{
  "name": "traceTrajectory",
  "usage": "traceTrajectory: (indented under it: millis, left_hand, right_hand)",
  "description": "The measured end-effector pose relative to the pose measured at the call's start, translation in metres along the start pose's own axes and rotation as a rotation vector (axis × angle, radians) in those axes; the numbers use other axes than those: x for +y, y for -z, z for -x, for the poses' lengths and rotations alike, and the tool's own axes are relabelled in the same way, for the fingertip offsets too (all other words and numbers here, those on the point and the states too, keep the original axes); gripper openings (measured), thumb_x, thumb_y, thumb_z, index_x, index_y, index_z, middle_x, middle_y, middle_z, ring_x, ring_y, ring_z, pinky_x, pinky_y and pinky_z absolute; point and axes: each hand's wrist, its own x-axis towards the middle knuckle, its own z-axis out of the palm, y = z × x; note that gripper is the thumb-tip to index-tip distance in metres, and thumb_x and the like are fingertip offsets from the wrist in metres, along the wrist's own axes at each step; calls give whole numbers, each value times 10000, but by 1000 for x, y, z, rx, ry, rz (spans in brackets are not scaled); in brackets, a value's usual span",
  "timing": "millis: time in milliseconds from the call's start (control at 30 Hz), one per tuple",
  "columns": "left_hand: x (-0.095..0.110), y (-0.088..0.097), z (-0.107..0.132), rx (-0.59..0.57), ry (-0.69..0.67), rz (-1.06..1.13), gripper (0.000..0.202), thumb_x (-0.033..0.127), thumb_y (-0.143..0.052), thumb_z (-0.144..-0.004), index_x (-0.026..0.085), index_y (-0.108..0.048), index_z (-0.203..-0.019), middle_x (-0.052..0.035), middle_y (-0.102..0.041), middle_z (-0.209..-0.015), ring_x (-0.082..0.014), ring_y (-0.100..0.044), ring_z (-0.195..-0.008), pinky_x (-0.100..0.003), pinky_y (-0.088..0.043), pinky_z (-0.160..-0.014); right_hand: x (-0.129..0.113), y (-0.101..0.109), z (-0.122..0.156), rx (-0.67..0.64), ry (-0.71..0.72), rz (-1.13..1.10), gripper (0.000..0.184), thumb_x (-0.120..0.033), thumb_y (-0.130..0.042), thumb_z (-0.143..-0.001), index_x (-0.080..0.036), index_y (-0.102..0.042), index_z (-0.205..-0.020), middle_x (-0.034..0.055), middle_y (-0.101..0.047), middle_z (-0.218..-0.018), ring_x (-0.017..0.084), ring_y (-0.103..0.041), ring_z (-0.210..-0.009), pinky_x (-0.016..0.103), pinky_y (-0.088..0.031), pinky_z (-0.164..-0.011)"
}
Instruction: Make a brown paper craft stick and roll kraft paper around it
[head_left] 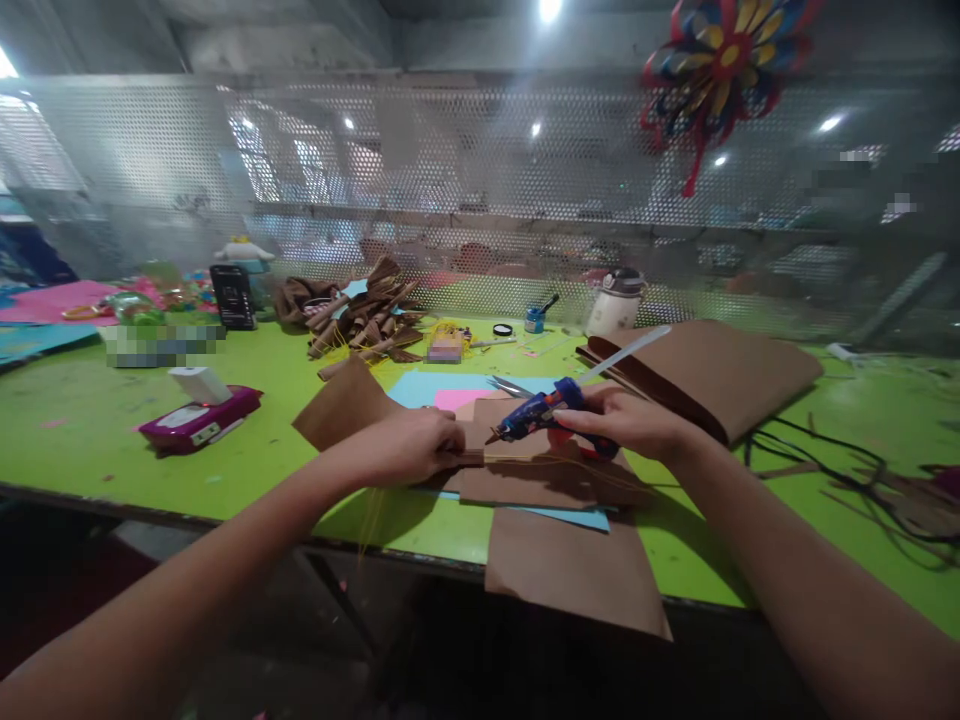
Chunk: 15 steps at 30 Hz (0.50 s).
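My right hand (630,420) is wrapped round a blue hot glue gun (536,412) with a clear glue stick (626,352) poking out of its back. The gun's nozzle points left and down at a folded strip of brown paper (525,470). My left hand (416,445) is closed, pinching the left end of that brown paper against the green table (112,430). Thin yellow threads hang from under my left hand over the table's front edge. Blue and pink sheets (442,390) lie under the brown pieces.
A larger brown paper sheet (577,570) hangs over the near edge. A folded brown stack (712,370) lies at right, black cables (840,465) beyond it. Scissors (510,385), a pile of brown paper rolls (367,320), a pink wipes pack (199,420), a white jar (616,300) and a perforated screen stand behind.
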Motion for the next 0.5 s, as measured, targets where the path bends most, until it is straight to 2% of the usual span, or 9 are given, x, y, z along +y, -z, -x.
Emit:
traceTrajectory:
  millis: [67,133,333,500]
  left_hand:
    - [2,9,-6,-75,18,-29,158,290,-524,-799,215,-648,-862,-42,-613,-813,-162,-533,-681,-254,-355,-583]
    - [1,11,-10,-98,7,-9,155,299,-527,-794,216,-639,-862,-36,-611,-818,-158,-531,-684,-249,-356,-589]
    - [-20,-5,-7,-24,-67,202,252,371,-486,-827,197,-616,-955,-34,-599,-936,-163,-528,-815,-238,-385,-681]
    - [-26,-13,-5,1,-50,293,283,418,-511,-801,178,-602,-919,-35,-602,-909,-166,-522,-785,-252,-383,-669]
  right_hand:
    - [-3,1,1,19,20,30,445,-504,-527,-831,-106,-695,-940,85,-684,-844,157,-600,-750,238,-434,-623]
    - [-5,1,1,28,34,54,453,-508,-517,-835,-106,-700,-936,86,-688,-840,158,-599,-755,243,-435,-640]
    - [-3,-2,0,27,-39,77,494,-534,-502,-833,-87,-702,-899,84,-670,-782,117,-536,-618,222,-380,-521]
    - [4,-4,-3,38,-97,86,515,-565,-518,-807,-88,-703,-862,57,-617,-651,97,-478,-526,213,-328,-445]
